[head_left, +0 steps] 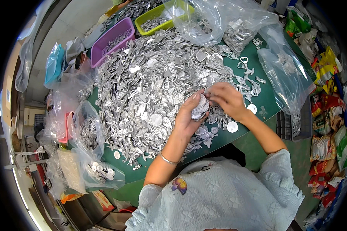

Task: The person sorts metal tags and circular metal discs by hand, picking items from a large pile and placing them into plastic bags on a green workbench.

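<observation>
My left hand (pixel 189 114) is closed around several round, silver-grey metal castings (pixel 200 107), stacked in the palm with their patterned faces showing. Close against its fingertips is my right hand (pixel 228 101), slightly blurred, its fingers bent together; whatever they pinch is hidden. Both hands are above the near right side of a large heap of small silver metal castings (pixel 142 92). Flat discs, hearts, leaf shapes and openwork pieces show in this heap. Just right of my hands, a pale round disc (pixel 232 127) lies on the green tabletop (pixel 245 133), with another disc (pixel 252 108) beyond it.
A purple bin (pixel 132 32) and a yellow-green bin (pixel 140 19) hold metal pieces at the back. Clear plastic bags (pixel 287 73) lie at the right, others (pixel 86 131) at the left. A grey crate (pixel 305 127) stands below the right table edge, near colourful sacks (pixel 322 148).
</observation>
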`<state>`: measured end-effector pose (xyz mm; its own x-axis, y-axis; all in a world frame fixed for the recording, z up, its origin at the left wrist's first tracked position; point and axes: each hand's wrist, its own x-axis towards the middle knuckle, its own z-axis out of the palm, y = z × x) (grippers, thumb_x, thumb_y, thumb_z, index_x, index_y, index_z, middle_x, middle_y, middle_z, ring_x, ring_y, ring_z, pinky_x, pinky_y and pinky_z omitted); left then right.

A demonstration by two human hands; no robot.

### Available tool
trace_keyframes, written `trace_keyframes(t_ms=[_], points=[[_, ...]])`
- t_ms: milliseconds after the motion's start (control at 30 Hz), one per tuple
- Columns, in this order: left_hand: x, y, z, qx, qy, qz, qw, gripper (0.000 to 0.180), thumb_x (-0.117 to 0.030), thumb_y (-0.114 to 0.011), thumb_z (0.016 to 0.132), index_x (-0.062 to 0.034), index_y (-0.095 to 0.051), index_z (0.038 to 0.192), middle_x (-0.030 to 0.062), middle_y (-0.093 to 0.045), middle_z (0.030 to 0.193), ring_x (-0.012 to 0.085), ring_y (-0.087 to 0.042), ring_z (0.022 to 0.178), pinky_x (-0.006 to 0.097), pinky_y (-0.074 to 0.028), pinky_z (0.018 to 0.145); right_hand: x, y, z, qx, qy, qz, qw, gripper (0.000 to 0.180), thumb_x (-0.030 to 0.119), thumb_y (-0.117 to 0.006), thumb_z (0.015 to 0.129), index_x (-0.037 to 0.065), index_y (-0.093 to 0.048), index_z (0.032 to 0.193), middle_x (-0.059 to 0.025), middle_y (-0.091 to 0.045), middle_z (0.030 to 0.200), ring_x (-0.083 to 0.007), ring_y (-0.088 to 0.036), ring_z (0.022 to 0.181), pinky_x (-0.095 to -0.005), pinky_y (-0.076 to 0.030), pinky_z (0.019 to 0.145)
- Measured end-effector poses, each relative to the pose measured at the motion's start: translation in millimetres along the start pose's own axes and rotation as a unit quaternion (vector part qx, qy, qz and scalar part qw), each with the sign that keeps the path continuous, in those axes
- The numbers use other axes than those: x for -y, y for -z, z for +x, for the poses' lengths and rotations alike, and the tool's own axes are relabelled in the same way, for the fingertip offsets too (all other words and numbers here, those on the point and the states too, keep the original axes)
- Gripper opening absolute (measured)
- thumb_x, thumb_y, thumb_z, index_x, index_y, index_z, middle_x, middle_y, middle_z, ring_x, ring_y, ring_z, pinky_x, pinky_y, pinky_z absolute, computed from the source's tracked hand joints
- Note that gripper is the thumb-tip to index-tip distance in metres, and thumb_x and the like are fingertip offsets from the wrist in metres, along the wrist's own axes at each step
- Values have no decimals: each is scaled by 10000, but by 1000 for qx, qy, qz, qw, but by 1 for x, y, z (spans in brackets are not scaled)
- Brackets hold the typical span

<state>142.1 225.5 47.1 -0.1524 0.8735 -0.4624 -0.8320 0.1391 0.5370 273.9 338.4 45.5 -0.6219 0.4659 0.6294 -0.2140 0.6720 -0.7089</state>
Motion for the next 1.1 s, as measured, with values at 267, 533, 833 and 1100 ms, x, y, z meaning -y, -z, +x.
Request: trace_keyframes(t_ms=[267, 533, 833, 1100], points=[[-5, -27, -22, -76, 64, -48, 994, 465, -419, -422, 908, -45, -500, 1174, 73, -564, 1101, 204, -560, 967, 364, -481, 773, 10, -15, -6, -7, 161, -58, 985, 227, -20, -652, 683, -22, -607, 906, -138, -620, 935, -294, -603, 846, -372, -494, 732], [1, -2, -28, 34, 0, -81, 996, 537, -458, -387, 913, -25, -479, 1217, 145, -579, 1077, 229, -550, 1009, 369, -449, 845, 39, -21, -32, 121, 138, -71, 980, 314, -26, -646, 684, -31, -594, 993, -169, -594, 1063, -301, -571, 1027, -451, -431, 926], [9, 13, -53, 34, -36, -74, 996, 508, -37, -625, 769, -98, -449, 1242, 91, -545, 1155, 207, -548, 1032, 356, -491, 795, 47, -37, -42, -104, -46, -6, 994, 210, -34, -665, 683, -20, -597, 881, -124, -569, 889, -260, -526, 831, -324, -421, 753], [25, 32, -66, -9, -226, 56, 972, 287, -87, -661, 785, 0, -567, 1042, 102, -573, 1086, 193, -571, 955, 311, -476, 846, 59, -55, -47, 33, -256, 84, 962, 230, 52, -640, 782, -24, -539, 975, -43, -535, 827, -113, -503, 749, -235, -414, 665]])
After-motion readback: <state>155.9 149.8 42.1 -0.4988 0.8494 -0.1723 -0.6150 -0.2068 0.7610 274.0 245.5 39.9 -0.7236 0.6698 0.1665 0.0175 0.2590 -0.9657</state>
